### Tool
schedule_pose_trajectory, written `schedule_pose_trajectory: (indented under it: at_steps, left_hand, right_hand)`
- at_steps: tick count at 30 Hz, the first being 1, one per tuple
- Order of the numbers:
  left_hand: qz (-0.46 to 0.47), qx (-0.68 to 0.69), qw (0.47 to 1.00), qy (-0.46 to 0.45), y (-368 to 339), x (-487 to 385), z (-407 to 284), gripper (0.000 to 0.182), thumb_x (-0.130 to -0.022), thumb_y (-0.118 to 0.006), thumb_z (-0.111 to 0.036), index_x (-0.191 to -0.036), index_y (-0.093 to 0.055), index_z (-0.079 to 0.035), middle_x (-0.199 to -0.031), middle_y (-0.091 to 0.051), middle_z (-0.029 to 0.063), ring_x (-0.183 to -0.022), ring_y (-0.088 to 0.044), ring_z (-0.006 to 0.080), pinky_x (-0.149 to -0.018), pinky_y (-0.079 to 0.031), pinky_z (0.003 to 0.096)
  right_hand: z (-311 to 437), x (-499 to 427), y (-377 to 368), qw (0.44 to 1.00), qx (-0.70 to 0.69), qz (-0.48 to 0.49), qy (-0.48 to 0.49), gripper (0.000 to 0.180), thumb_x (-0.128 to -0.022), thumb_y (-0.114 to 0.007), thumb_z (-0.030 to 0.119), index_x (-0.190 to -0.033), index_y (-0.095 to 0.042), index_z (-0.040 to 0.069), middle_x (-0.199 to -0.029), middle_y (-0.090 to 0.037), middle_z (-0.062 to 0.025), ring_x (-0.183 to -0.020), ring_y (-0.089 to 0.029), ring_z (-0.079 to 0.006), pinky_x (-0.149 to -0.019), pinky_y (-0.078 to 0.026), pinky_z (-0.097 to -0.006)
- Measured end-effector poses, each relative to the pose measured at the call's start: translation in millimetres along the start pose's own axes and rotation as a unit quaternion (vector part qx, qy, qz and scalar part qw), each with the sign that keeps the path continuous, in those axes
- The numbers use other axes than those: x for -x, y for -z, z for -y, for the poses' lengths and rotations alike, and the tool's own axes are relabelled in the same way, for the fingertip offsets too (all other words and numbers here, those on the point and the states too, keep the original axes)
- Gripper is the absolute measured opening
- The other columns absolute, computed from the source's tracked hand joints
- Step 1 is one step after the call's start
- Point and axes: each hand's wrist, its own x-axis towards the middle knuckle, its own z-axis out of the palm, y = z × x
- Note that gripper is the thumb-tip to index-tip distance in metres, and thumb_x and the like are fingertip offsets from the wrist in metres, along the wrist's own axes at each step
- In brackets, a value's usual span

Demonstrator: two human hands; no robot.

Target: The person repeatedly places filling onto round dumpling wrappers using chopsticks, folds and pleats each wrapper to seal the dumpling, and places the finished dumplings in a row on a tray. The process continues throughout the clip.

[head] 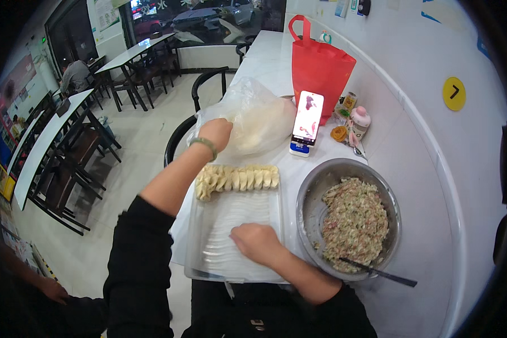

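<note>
My left hand (216,134) wears a pale green bangle at the wrist and reaches to the near left side of a clear plastic bag (253,116) with pale contents; its fingers are hidden from view. Over the ribbed plastic tray (236,270), my right hand (257,244) is curled, and what its fingers hold cannot be made out. Folded dumplings (241,178) stand in rows along the tray's far end. To the right, a steel bowl (306,203) contains minced filling (357,219), with a dark-handled utensil (388,276) resting in it and over the rim.
A lit phone (308,116) stands propped before a red bag (321,69). A pink-capped bottle (360,120) and small items are beside it, near the wall. A black chair (181,135) is left of the table (257,63). Someone's hand (53,290) shows at lower left.
</note>
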Motion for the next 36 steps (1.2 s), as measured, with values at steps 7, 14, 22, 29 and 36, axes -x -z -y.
schedule_pose_trajectory:
  at_steps: [7, 14, 22, 29, 36]
  left_hand:
    - [0.129, 0.107, 0.983, -0.081, -59.9, -54.3, -6.4, 0.048, -0.078, -0.066, -0.037, -0.111, -0.061, -0.004, -0.113, -0.060, 0.0199, -0.106, -0.056, 0.0332, -0.094, -0.042, 0.0390]
    - [0.160, 0.067, 0.985, -0.010, -91.6, -53.0, -9.4, 0.068, -0.075, -0.067, -0.039, -0.129, -0.049, 0.000, -0.130, -0.050, 0.0222, -0.122, -0.046, 0.0319, -0.103, -0.035, 0.0363]
    - [0.208, 0.042, 0.973, -0.092, -85.2, -59.2, 23.1, 0.035, -0.078, -0.063, -0.026, -0.105, -0.063, -0.004, -0.103, -0.065, 0.0203, -0.095, -0.061, 0.0326, -0.084, -0.047, 0.0390]
    - [0.190, 0.048, 0.981, 0.002, -42.8, -44.7, 22.6, 0.027, -0.078, -0.062, -0.024, -0.093, -0.064, -0.002, -0.092, -0.065, 0.0226, -0.089, -0.062, 0.0378, -0.078, -0.047, 0.0424]
    - [-0.152, 0.257, 0.949, 0.103, 24.7, -7.5, 6.3, 0.024, -0.086, -0.058, -0.019, -0.098, -0.059, 0.001, -0.088, -0.066, 0.0206, -0.077, -0.064, 0.0327, -0.067, -0.049, 0.0394]
  right_hand:
    - [-3.2, 0.5, -5.5, 0.997, -0.065, -0.049, -0.019, 0.008, -0.077, -0.062, 0.011, -0.072, -0.056, 0.009, -0.066, -0.056, -0.0065, -0.062, -0.059, -0.0261, -0.053, -0.048, -0.0381]
    - [-7.6, 0.6, -8.6, 0.992, -0.096, -0.063, -0.041, 0.012, -0.077, -0.065, 0.013, -0.070, -0.056, 0.007, -0.065, -0.056, -0.0077, -0.063, -0.060, -0.0267, -0.054, -0.049, -0.0383]
    - [-8.1, 0.3, -10.8, 0.993, -0.098, -0.055, -0.044, 0.016, -0.079, -0.064, 0.016, -0.069, -0.057, 0.006, -0.064, -0.057, -0.0083, -0.062, -0.061, -0.0277, -0.055, -0.050, -0.0383]
    - [-3.8, 0.7, -10.4, 0.992, -0.108, -0.019, -0.054, 0.016, -0.082, -0.062, 0.019, -0.072, -0.059, 0.006, -0.067, -0.060, -0.0092, -0.064, -0.062, -0.0280, -0.057, -0.050, -0.0393]
    - [-2.7, -2.5, -10.5, 0.990, -0.123, 0.035, -0.061, 0.018, -0.084, -0.058, 0.022, -0.078, -0.061, 0.005, -0.073, -0.063, -0.0134, -0.070, -0.064, -0.0329, -0.064, -0.051, -0.0438]
